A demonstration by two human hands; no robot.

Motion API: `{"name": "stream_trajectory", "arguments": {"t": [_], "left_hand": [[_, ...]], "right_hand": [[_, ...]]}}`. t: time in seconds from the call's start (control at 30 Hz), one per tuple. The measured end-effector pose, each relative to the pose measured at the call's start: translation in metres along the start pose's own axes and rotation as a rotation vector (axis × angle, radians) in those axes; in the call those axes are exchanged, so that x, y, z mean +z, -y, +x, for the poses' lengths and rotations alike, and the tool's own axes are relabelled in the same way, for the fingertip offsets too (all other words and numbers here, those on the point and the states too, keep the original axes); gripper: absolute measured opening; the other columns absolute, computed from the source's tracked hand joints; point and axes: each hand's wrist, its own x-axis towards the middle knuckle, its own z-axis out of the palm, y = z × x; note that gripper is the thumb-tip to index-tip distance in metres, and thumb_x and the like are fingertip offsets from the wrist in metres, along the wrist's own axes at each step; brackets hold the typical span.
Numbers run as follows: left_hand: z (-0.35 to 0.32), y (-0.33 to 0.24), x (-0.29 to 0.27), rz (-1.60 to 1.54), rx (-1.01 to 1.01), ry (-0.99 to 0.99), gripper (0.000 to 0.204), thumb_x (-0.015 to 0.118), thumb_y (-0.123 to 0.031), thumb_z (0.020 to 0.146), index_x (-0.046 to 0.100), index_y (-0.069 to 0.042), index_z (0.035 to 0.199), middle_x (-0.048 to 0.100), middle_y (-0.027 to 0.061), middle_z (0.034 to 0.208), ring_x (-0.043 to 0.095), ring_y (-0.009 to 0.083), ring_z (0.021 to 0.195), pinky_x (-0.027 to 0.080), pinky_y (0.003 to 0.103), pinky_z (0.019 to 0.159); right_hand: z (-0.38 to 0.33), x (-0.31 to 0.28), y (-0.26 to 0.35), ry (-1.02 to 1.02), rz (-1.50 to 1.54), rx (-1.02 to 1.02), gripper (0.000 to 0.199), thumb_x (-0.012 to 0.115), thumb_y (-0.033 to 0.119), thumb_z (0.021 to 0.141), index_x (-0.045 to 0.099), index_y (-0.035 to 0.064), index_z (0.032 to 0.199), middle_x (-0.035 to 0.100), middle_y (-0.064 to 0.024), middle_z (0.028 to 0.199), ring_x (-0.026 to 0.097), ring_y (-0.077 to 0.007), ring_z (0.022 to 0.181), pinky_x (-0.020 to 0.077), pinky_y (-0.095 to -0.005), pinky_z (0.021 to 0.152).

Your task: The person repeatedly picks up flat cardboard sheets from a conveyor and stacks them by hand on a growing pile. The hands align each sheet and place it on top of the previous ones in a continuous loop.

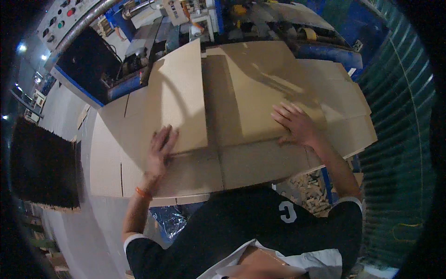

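Note:
A wide brown cardboard sheet (pixel 190 173) lies flat in front of me, with slots cut in its left part. Over it are two panels side by side, a left panel (pixel 179 100) and a broader right panel (pixel 265 93); whether they are flaps of the same sheet or separate pieces I cannot tell. My left hand (pixel 162 148) rests near the lower edge of the left panel, its fingers slightly apart. On the right panel my right hand (pixel 298 124) lies flat with fingers spread. Neither hand grips anything.
Beyond the cardboard stands a machine with a blue frame (pixel 325 55) and rollers. A control panel (pixel 62 21) with buttons is at upper left. Dark-faced stacked material (pixel 45 162) stands left, a green corrugated wall (pixel 395 153) right. Cardboard scraps (pixel 311 190) lie below the sheet.

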Motion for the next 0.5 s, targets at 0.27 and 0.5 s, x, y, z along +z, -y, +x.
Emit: {"name": "stream_trajectory", "arguments": {"t": [0.27,0.5], "left_hand": [[0.142,0.044,0.013,0.098,-0.131,-0.223,0.061,0.06,-0.007,0.078,0.037,-0.007,0.134,0.035,0.0172,0.137,0.032,0.0349,0.127,0.028,0.041,0.104],[0.01,0.07,-0.057,0.317,-0.214,-0.568,0.059,0.072,-0.011,0.071,0.045,0.004,0.121,0.053,0.024,0.112,0.052,0.0386,0.101,0.041,0.041,0.091]], "right_hand": [[0.113,0.026,-0.05,0.005,0.09,0.432,0.067,0.051,0.058,0.078,0.04,0.0211,0.133,0.028,-0.0047,0.143,0.025,-0.0275,0.132,0.0173,-0.05,0.105],[-0.045,-0.002,-0.055,-0.431,0.149,0.758,0.063,0.055,0.049,0.08,0.041,0.012,0.13,0.038,-0.0155,0.135,0.032,-0.0334,0.127,0.0242,-0.0454,0.105]]}}
